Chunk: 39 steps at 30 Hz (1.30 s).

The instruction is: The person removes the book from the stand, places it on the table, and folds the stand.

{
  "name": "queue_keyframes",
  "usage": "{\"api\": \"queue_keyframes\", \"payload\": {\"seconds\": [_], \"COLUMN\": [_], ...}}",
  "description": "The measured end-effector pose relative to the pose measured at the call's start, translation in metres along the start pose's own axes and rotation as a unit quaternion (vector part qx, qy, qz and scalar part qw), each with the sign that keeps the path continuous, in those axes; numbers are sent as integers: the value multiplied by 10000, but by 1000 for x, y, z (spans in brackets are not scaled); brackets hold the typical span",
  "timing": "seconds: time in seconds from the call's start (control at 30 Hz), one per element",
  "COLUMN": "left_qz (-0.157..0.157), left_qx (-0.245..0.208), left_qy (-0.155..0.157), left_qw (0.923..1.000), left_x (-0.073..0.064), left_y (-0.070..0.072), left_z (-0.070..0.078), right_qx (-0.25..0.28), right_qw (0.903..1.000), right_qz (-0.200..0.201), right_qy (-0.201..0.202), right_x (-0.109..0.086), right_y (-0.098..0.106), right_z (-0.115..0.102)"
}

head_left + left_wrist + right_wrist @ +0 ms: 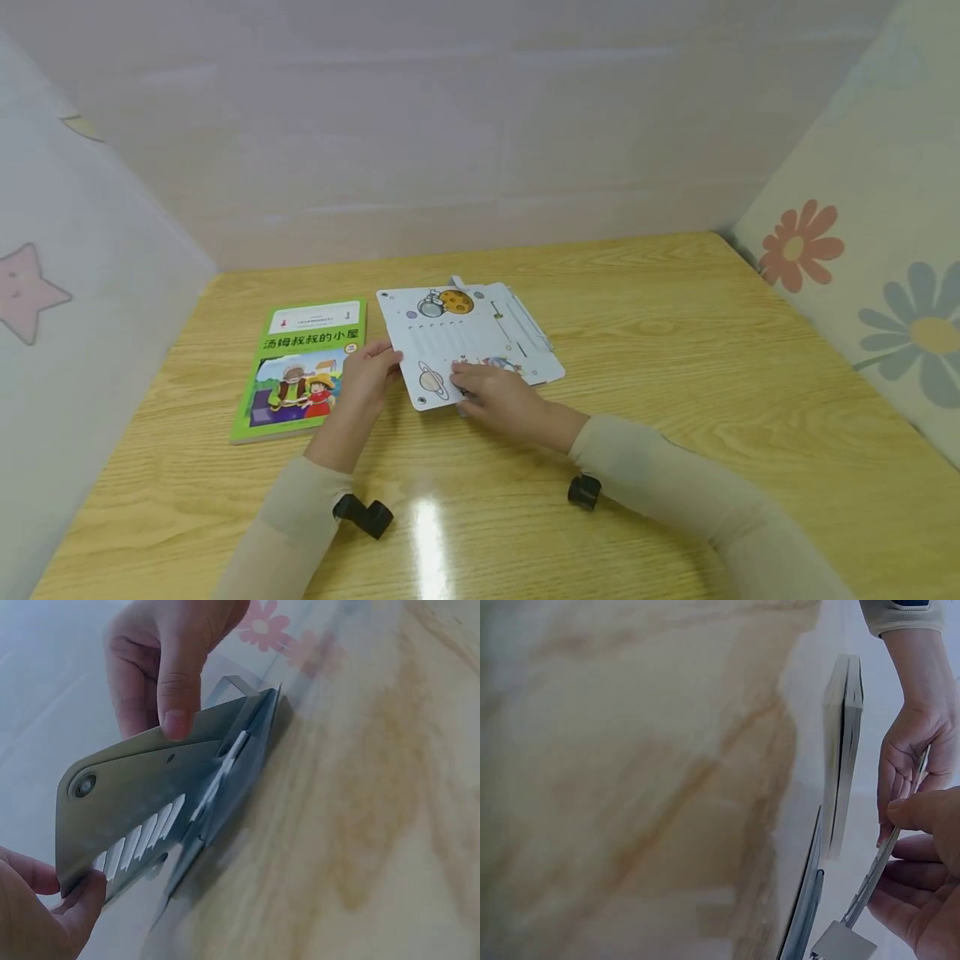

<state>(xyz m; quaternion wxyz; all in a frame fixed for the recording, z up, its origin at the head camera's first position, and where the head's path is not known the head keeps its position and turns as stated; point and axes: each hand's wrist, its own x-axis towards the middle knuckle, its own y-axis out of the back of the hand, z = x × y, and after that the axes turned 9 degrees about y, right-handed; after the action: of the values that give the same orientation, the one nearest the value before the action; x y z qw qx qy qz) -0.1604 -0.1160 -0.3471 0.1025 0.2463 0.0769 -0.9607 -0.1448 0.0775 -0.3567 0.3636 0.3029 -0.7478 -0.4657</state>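
A white folding book stand [487, 321], printed with an astronaut, planets and a rocket, is tilted above the table. My left hand [365, 373] pinches its left edge. At the near edge, my right hand [504, 395] grips the panel, thumb on one face and fingers on the other. In the left wrist view the stand's underside [142, 787] shows a row of slots and a second panel folded out at an angle. The right wrist view has the panel edge-on, between the right hand's thumb and fingers [907, 892].
A green-bordered picture book [258, 392] lies flat on the wooden table [675, 350], left of the stand. Pale cloth walls [487, 150] stand at the back and both sides. Each wrist wears a small black camera [363, 515].
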Motion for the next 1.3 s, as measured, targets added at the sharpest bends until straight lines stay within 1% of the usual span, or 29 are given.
{"api": "queue_keyframes", "payload": {"seconds": [0.17,0.27,0.4,0.53,0.6,0.67,0.77,0.87,0.93,1.0,1.13,1.2,1.3], "left_qz": [271,347,419,449,434,422,449,440,424,422,504,561,623], "left_qx": [135,151,102,60,16,-12,-40,7,39,58,159,248,395], "left_qy": [258,420,519,590,620,625,614,576,558,539,494,458,393], "left_qw": [9992,9984,9977,9972,9971,9972,9971,9974,9975,9976,9974,9971,9965], "left_x": [6,9,12,16,17,19,20,20,19,19,19,20,21], "left_y": [3,4,5,5,5,4,2,2,2,2,2,1,0], "left_z": [-8,-12,-17,-21,-23,-25,-27,-27,-28,-28,-29,-30,-31], "right_qx": [-33,7,72,29,1,-43,-45,-179,-220,-264,-120,-60,-25], "right_qw": [9991,9980,9978,9982,9981,9974,9945,9907,9891,9870,9843,9841,9862], "right_qz": [-427,-631,-662,-600,-567,-479,-289,-159,-146,-233,-416,-444,-410], "right_qy": [-53,-88,-34,-61,-249,-530,-1006,-1341,-1451,-1567,-1710,-1718,-1604], "right_x": [2,1,-2,-9,-14,-20,-29,-39,-46,-51,-56,-56,-55], "right_y": [-2,-4,-4,2,9,17,28,34,36,36,36,36,36], "right_z": [-1,-1,0,5,9,17,31,48,58,66,74,76,79]}}
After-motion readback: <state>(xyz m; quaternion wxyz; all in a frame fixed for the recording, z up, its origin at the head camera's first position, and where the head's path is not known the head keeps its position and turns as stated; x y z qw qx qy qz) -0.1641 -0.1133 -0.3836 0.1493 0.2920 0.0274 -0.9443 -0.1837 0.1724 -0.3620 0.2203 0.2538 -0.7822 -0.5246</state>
